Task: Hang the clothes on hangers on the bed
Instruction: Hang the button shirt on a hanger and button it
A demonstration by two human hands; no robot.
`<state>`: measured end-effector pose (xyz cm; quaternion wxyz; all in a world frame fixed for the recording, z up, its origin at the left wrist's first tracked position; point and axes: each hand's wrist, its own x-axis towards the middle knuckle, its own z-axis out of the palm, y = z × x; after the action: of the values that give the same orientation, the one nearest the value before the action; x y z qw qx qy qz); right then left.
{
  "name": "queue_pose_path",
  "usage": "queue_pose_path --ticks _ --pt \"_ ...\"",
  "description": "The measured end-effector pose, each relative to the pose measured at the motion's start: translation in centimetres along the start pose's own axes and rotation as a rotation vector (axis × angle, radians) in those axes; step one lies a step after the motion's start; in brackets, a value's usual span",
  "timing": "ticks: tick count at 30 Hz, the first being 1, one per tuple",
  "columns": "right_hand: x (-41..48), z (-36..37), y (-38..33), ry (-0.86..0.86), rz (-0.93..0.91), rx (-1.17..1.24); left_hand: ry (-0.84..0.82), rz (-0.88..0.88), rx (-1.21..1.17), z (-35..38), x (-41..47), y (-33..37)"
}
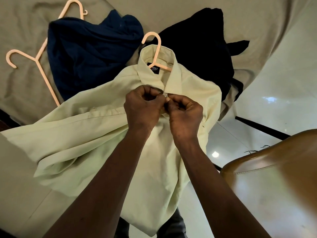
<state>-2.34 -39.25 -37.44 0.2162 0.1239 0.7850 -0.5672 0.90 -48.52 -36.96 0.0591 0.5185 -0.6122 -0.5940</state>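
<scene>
A pale yellow-green collared shirt (89, 134) lies on the bed (20, 40) with a pink hanger (157, 48) inside it, the hook sticking out above the collar. My left hand (142, 107) and my right hand (184, 114) meet just below the collar, and each pinches the shirt's front edge at the top button. A navy blue garment (85, 54) lies crumpled at the back left. A black garment (202, 48) lies at the back right, behind the collar.
Two more pink hangers lie on the bed: one (39, 57) at the left, partly under the navy garment, another (73, 7) at the top left. A brown chair back (274, 169) stands at the lower right over a shiny tiled floor (277, 93).
</scene>
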Motion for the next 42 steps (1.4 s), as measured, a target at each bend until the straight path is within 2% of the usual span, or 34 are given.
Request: queue_pose_path --ticks 5,9,11,15,18,23,28,32,37,42 --pt "0.1 0.1 0.0 0.007 0.021 0.062 -0.146 -0.135 -0.152 -0.4 0.9 -0.1" --pt "0.8 -0.5 -0.2 -0.064 0.025 0.085 -0.268 -0.340 -0.263 -0.8 1.8 0.5" --pt "1.1 -0.6 -0.2 -0.089 0.007 0.077 -0.326 -0.373 -0.269 -0.8 2.0 0.7" --pt "1.5 -0.7 -0.4 -0.078 0.003 0.063 -0.371 -0.233 -0.231 -0.9 2.2 0.7" --pt "1.7 -0.5 0.1 -0.075 -0.004 0.039 -0.331 -0.119 -0.157 -0.9 2.4 0.3" --pt "1.5 0.2 0.6 -0.024 0.006 0.012 -0.193 0.079 0.275 0.1 2.4 -0.5" --pt "1.4 0.8 1.0 0.040 0.007 0.033 -0.147 0.167 0.383 1.0 2.0 -0.2" --pt "1.8 0.9 0.6 0.060 0.046 0.061 -0.253 0.021 0.180 0.6 2.5 -0.1" --pt "2.3 1.2 0.1 -0.007 0.143 0.191 -0.386 -0.224 -0.074 -0.3 3.8 -0.1" --pt "2.6 1.3 -0.1 -0.005 0.153 0.193 -0.427 -0.270 -0.178 -0.3 4.3 0.0"
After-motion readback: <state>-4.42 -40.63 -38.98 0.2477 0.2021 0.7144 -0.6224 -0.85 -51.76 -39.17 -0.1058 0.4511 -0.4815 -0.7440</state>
